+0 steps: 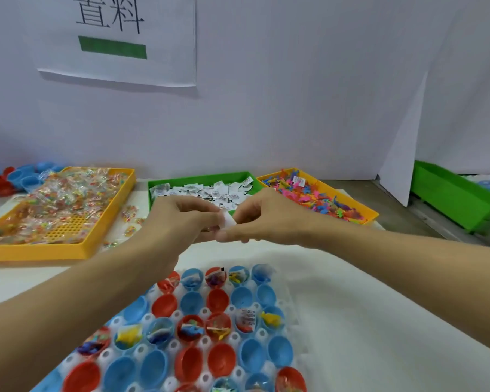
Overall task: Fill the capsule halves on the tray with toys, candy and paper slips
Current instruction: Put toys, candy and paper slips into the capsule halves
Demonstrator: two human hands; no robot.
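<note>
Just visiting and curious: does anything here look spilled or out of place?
Yes. A few candy packets lie on the table beside the yellow candy tray, outside it. One paper slip sits in the toy tray rather than the green slip tray.

red, blue capsule halves on white tray

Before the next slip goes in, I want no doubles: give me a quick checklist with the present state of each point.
1. Paper slip held in both hands, left hand and right hand: ok.
2. Single slip, not two stuck together: cannot tell.
3. Slip supply in the green tray: ok.
4. Empty capsule halves waiting, such as a red one: ok.
5. Hands over the capsule tray: not ok, they are beyond its far edge.
</note>
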